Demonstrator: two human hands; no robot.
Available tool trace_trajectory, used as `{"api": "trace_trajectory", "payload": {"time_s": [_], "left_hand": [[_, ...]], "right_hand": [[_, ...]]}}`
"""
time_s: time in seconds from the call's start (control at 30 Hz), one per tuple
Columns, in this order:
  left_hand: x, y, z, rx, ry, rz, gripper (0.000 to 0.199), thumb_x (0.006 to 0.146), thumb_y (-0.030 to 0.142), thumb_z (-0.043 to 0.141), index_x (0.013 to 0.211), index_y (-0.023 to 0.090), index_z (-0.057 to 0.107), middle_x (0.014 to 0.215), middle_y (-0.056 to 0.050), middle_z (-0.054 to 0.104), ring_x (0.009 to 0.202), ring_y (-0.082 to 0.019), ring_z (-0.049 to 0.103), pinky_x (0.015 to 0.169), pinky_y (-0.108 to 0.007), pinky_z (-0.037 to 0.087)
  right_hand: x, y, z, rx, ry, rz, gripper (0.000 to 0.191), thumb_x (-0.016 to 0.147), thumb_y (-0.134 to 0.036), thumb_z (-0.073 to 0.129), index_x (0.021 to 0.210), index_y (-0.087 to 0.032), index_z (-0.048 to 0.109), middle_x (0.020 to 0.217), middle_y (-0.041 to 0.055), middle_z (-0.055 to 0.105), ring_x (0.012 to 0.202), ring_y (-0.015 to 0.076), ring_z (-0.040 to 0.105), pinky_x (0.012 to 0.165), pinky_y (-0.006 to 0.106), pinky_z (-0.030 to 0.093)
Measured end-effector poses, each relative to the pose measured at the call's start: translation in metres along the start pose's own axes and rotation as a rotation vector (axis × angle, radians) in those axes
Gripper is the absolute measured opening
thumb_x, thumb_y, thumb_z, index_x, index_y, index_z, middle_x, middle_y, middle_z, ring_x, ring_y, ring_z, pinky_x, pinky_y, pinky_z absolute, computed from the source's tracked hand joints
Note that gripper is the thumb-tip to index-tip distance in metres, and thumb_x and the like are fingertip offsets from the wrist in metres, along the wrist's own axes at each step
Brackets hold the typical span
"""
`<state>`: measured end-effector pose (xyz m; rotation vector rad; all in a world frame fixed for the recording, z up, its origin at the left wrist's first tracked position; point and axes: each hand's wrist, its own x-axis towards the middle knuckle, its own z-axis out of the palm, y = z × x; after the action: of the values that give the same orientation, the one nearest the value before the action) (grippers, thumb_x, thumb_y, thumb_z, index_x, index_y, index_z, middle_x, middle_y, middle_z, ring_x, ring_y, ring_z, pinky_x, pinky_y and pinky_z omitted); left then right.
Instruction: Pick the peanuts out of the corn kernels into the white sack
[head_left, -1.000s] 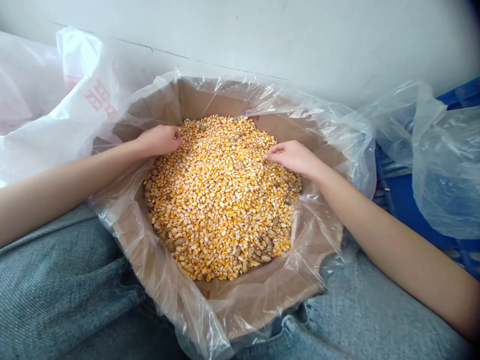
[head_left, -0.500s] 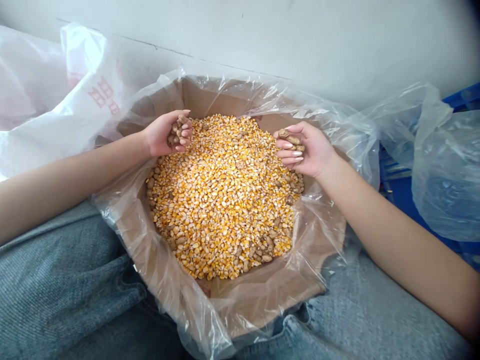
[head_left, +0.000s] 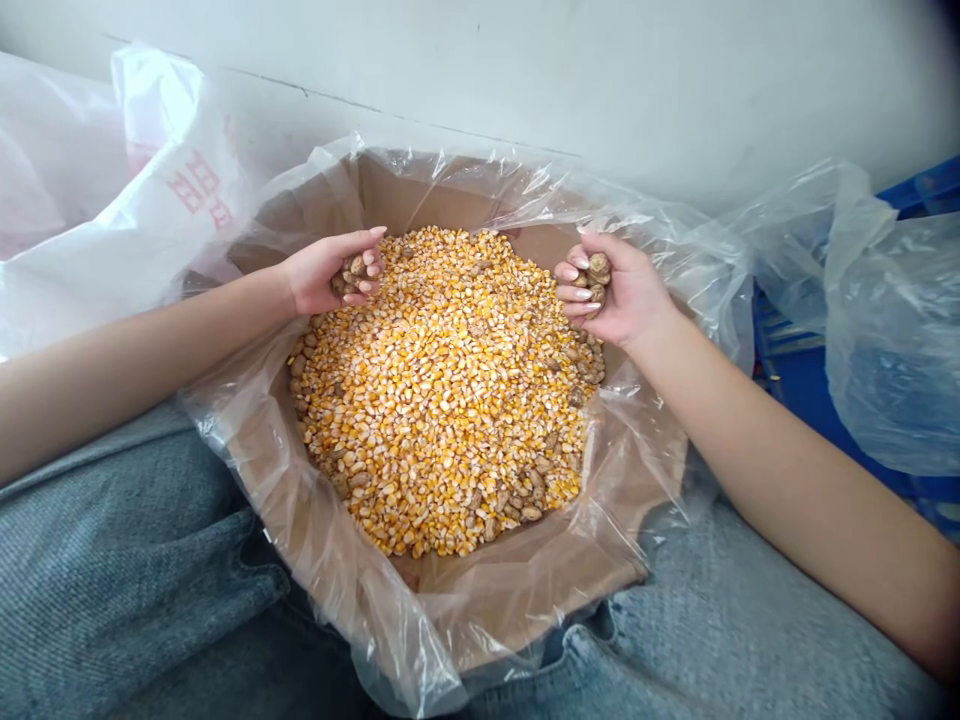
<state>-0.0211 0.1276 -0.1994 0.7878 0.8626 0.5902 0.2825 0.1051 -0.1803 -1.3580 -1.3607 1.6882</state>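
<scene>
Peanut pods (head_left: 598, 268) sit clutched in the left hand (head_left: 322, 272) and right hand (head_left: 619, 292), apart over corn kernels (head_left: 442, 420).

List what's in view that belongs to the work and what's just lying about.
Work: left hand and right hand, both cupping peanuts in the shell; loose corn kernels; plastic-lined cardboard box.

Lying about: white printed plastic bag; clear plastic bag; blue plastic crate.

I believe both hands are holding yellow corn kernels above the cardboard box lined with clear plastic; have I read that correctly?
Not quite: the head view shows the left hand and right hand holding brown pods, not yellow corn kernels, above the cardboard box lined with clear plastic.
</scene>
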Motion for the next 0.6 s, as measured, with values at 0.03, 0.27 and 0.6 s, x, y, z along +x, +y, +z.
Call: {"api": "trace_trajectory", "payload": {"time_s": [0.03,0.27,0.6], "left_hand": [[-0.001,-0.001,0.001,0.048,-0.018,-0.021,0.032,0.074,0.033,0.05,0.049,0.013,0.042,0.046,0.001,0.039,0.036,-0.005,0.039,0.028,-0.013,0.022],[-0.011,-0.004,0.008,0.651,-0.234,-0.178,0.032,0.068,0.045,0.055,0.055,0.016,0.053,0.043,-0.001,0.041,0.036,-0.007,0.036,0.03,-0.019,0.023],[-0.025,-0.015,0.024,1.334,-0.682,-0.48,0.035,0.066,0.049,0.05,0.064,0.019,0.068,0.046,-0.004,0.055,0.04,-0.011,0.048,0.042,-0.02,0.037]], "right_hand": [[-0.001,-0.001,0.001,0.036,-0.003,0.01,0.035,0.068,-0.053,0.046,0.062,-0.02,0.036,0.053,-0.0028,0.034,0.042,0.006,0.027,0.036,0.022,0.018],[-0.006,-0.008,0.009,-0.049,0.089,0.07,0.027,0.078,-0.043,0.036,0.065,-0.019,0.038,0.056,-0.0025,0.04,0.041,0.0044,0.029,0.036,0.019,0.02],[-0.008,0.009,0.014,-1.241,-0.084,0.274,0.016,0.063,-0.033,0.055,0.065,-0.018,0.055,0.047,-0.0018,0.049,0.046,0.0111,0.047,0.048,0.023,0.034]]}}
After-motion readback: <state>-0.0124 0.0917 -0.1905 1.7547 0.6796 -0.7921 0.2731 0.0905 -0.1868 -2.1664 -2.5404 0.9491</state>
